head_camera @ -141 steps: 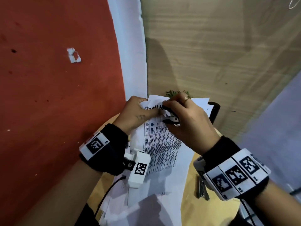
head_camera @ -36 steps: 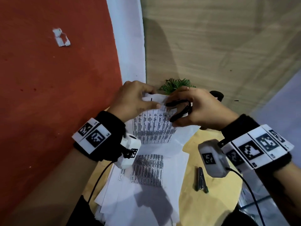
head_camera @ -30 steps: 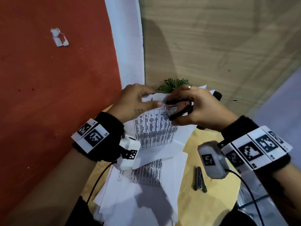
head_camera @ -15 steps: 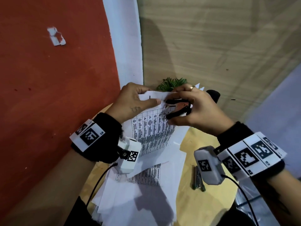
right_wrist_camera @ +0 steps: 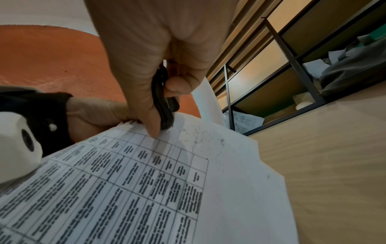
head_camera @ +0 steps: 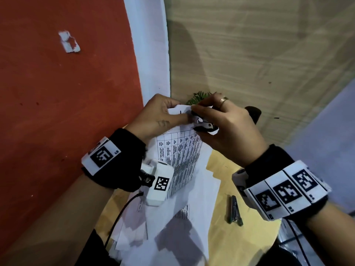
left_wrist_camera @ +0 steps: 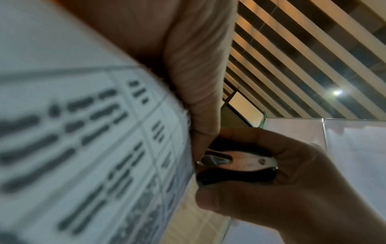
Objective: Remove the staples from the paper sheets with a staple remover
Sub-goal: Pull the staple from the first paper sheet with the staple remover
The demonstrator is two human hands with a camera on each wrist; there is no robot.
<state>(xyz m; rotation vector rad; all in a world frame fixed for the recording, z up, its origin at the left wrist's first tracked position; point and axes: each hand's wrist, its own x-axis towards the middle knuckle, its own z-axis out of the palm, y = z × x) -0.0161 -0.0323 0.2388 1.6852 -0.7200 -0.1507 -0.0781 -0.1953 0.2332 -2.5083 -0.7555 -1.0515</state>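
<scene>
A set of printed paper sheets (head_camera: 182,150) with a table on them is lifted off the table. My left hand (head_camera: 161,118) pinches their top corner between thumb and fingers. My right hand (head_camera: 221,127) squeezes a black and metal staple remover (head_camera: 202,124) against that same corner, right beside my left thumb. In the left wrist view the staple remover (left_wrist_camera: 236,163) has its metal claws at the edge of the sheets (left_wrist_camera: 83,132). The right wrist view shows the remover (right_wrist_camera: 163,99) edge-on between thumb and fingers above the sheets (right_wrist_camera: 167,189). The staple itself is hidden.
More loose white sheets (head_camera: 172,227) lie spread on the round wooden table (head_camera: 240,246). A small metal clip-like tool (head_camera: 235,211) lies on the table to the right. A green plant (head_camera: 199,96) and a black object (head_camera: 253,113) sit behind the hands.
The remover's handles, spread apart earlier, are now squeezed together at the paper corner. Both hands have kept hold and shifted only slightly.
</scene>
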